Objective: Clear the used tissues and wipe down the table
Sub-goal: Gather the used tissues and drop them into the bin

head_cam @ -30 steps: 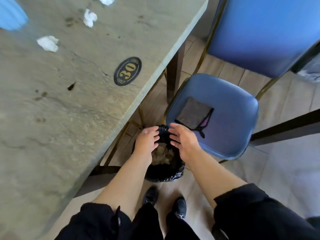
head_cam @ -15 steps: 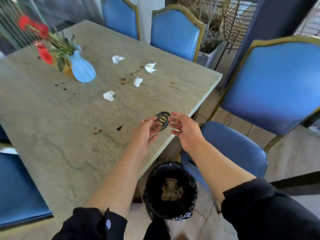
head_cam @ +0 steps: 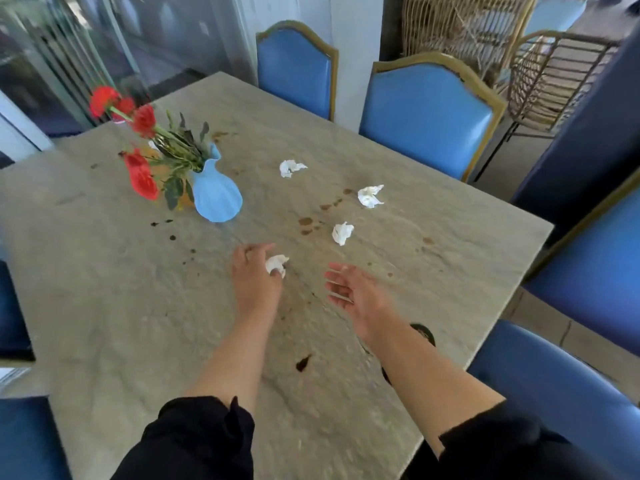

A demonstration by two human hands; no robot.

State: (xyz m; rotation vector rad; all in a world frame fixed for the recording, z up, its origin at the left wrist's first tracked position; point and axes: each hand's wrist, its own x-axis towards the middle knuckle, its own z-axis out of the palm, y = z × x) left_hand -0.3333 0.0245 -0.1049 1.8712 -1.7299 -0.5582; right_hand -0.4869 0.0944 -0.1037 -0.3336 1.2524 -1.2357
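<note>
Several crumpled white tissues lie on the stone-look table [head_cam: 104, 306]. My left hand [head_cam: 254, 275] rests on the tabletop with its fingers curled around the nearest tissue [head_cam: 276, 263]. My right hand [head_cam: 353, 296] hovers just to the right of it, fingers spread, holding nothing. Three more tissues lie further out: one [head_cam: 342, 232] just beyond my right hand, one [head_cam: 370, 196] toward the far right, one [head_cam: 291, 168] near the far middle. Brown stains [head_cam: 306, 221] spot the surface between them, and a dark blot [head_cam: 303, 362] lies near my forearms.
A light blue vase [head_cam: 216, 195] with red flowers [head_cam: 140, 174] stands left of the tissues. Blue chairs stand at the far side [head_cam: 426, 119], on the right [head_cam: 588, 271] and at the near left [head_cam: 20, 441]. Wicker furniture [head_cam: 485, 39] stands behind.
The view rose from the black bin on the floor to the tabletop. Both hands left the bin and moved out over the table; my left hand closed on the nearest tissue.
</note>
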